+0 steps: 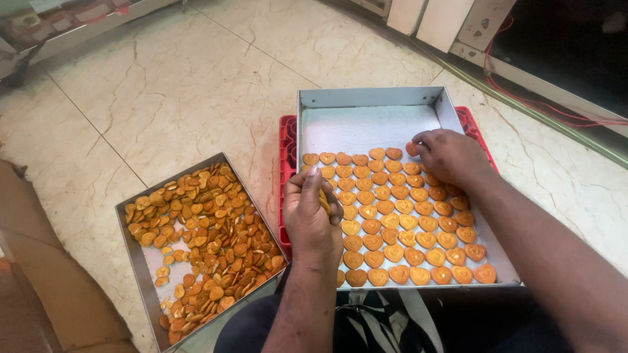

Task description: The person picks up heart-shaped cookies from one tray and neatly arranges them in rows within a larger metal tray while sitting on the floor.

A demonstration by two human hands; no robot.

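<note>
— Grip check: my right hand (451, 155) pinches one biscuit (411, 149) at the end of the top row in the big tray (366, 98); my left hand (313, 216) is curled shut on a small stack of biscuits (324, 201).

— Which way does the open space lie?

— Straight ahead of the right grip, toward the far wall; rows run left to right. Right hand is nearer.

— Around it?

— Red crate (286, 163) under the tray, small tray (140, 261) of loose biscuits at my left, all on the floor (196, 85). No labels I can make out.
</note>
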